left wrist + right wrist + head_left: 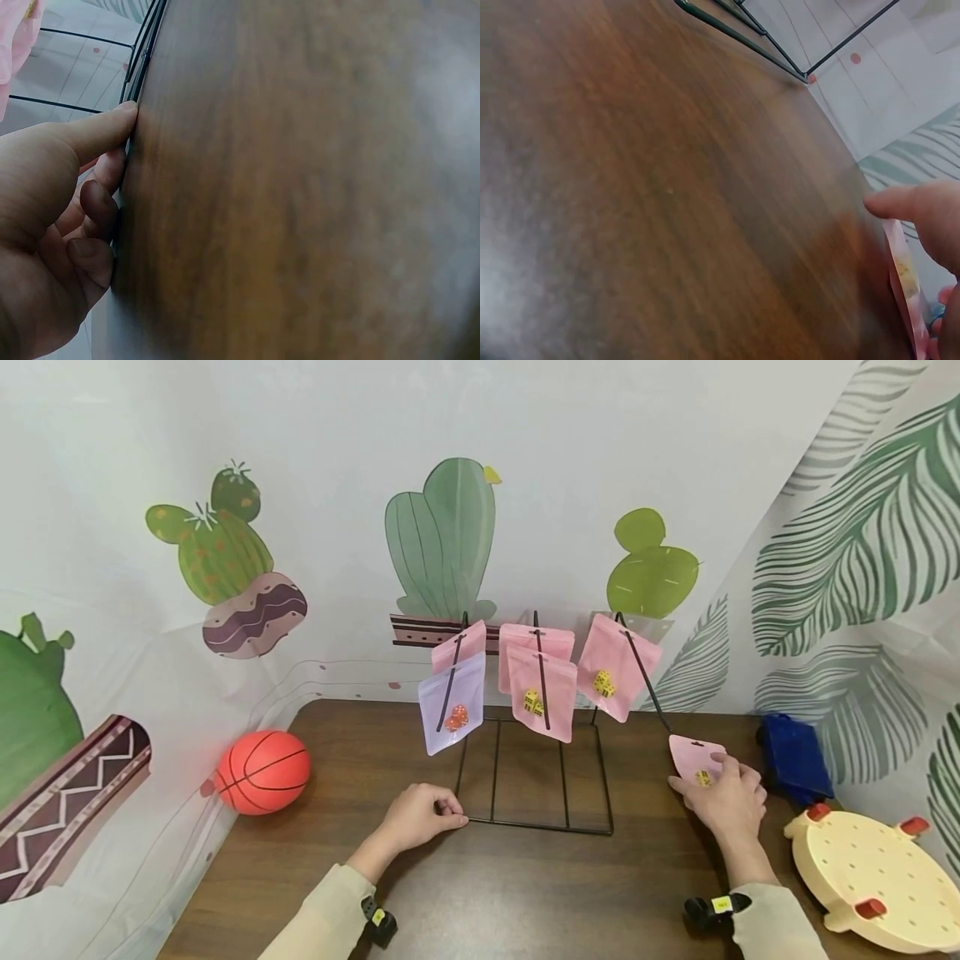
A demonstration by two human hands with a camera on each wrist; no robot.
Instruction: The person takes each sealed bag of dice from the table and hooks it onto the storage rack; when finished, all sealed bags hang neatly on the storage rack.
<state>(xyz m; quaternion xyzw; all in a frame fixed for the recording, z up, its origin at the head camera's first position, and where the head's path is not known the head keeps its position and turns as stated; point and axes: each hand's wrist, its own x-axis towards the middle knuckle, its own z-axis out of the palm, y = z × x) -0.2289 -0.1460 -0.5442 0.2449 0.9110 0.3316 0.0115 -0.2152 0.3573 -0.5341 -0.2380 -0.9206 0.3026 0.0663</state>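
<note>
A black wire display rack [516, 825] stands on the wooden table, small zip pouches hanging from its hooks. My left hand [422, 817] pinches the rack's front left corner between thumb and fingers, also seen in the left wrist view, where the thumb [105, 135] lies against the wire. My right hand [726, 797] holds a pink pouch [686, 756] with yellow dice inside, just below the right hook's tip. Part of that pouch is hidden under the fingers. On the rack hang a lilac pouch [442, 693] with orange dice and several pink pouches [558, 681].
An orange toy basketball [262, 772] sits at the table's left edge. To the right are a dark blue object [798, 756] and a cream round toy [885, 872] with red pegs. A cloth printed with cacti [337, 527] hangs behind the table [525, 893].
</note>
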